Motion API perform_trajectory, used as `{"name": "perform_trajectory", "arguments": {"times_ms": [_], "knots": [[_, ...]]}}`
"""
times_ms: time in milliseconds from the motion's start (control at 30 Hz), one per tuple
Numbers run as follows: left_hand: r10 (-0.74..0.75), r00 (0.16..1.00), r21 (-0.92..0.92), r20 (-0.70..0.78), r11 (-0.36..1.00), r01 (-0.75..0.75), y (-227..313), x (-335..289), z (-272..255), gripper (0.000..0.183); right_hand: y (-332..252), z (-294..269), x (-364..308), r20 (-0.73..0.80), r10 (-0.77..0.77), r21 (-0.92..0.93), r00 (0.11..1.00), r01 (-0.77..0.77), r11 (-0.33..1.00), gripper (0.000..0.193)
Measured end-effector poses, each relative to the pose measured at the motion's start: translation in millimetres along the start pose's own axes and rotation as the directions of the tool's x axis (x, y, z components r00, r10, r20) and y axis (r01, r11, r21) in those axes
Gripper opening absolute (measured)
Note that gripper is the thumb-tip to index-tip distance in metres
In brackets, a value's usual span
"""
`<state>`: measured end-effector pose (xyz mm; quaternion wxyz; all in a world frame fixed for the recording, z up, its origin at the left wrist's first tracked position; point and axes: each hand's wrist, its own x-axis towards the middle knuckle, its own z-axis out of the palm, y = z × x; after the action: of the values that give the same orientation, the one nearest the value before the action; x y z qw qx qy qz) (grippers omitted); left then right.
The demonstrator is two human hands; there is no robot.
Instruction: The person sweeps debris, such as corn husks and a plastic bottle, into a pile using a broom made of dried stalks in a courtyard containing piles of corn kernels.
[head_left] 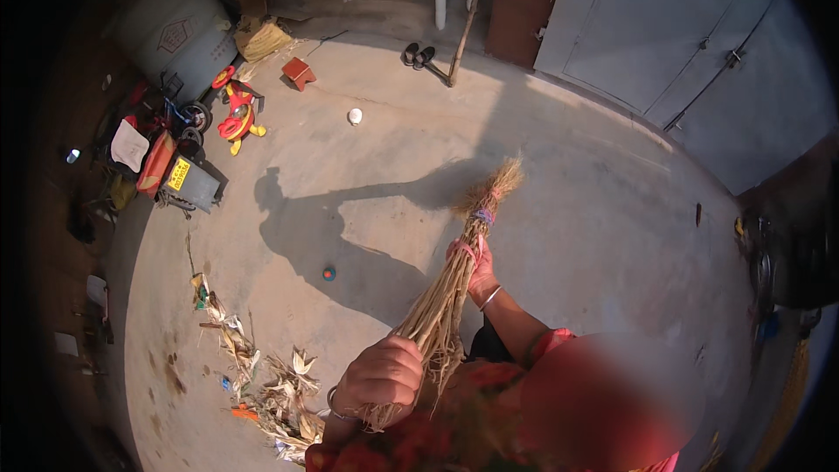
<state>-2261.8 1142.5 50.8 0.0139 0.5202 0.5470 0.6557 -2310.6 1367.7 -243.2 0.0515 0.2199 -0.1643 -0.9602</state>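
Note:
A straw broom [443,297], a bundle of dry stalks with a bushy tip, slants from the lower middle up to the right, held off the floor. Purple and pink ties wrap it below the bushy end. My left hand [382,376] is closed around the loose stalk ends at the near end. Farther up, my right hand [479,273] grips the bundle beside the pink tie, some of its fingers hidden behind the stalks. Both wrists wear bangles.
Dry corn husks and litter [288,389] lie on the concrete floor at lower left, with a small ball [329,274] beyond. Farther off are a ride-on toy [236,114], a red stool [299,73], dark shoes [418,55] and a leaning pole [468,26]. Metal doors [647,35] stand far right.

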Motion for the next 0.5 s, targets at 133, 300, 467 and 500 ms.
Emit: {"name": "perform_trajectory", "arguments": {"times_ms": [133, 300, 467, 500], "knots": [[-0.05, 0.968, 0.099, 0.245, 0.995, 0.026, -57.2, 49.9, -32.9, 0.014, -14.3, 32.3, 85.1, 0.089, 0.116, 0.139, 0.989, -0.128, 0.982, 0.046], [-0.18, 0.949, 0.168, 0.257, 0.976, 0.14, -136.2, 100.0, -37.4, 0.01, -47.0, 59.9, 170.3, 0.108, 0.171, 0.238, 0.979, -0.193, 0.952, 0.046], [-0.217, 0.974, 0.082, 0.068, 0.974, 0.211, -205.4, 143.7, -27.3, 0.016, -111.7, 51.1, 201.7, 0.111, 0.122, 0.238, 0.986, -0.146, 0.96, 0.047], [-0.234, 0.971, 0.019, 0.045, 0.972, 0.234, -212.8, 155.2, -28.9, 0.017, -128.5, 47.8, 188.3, 0.045, 0.076, 0.248, 0.996, -0.085, 0.965, 0.046]]}}
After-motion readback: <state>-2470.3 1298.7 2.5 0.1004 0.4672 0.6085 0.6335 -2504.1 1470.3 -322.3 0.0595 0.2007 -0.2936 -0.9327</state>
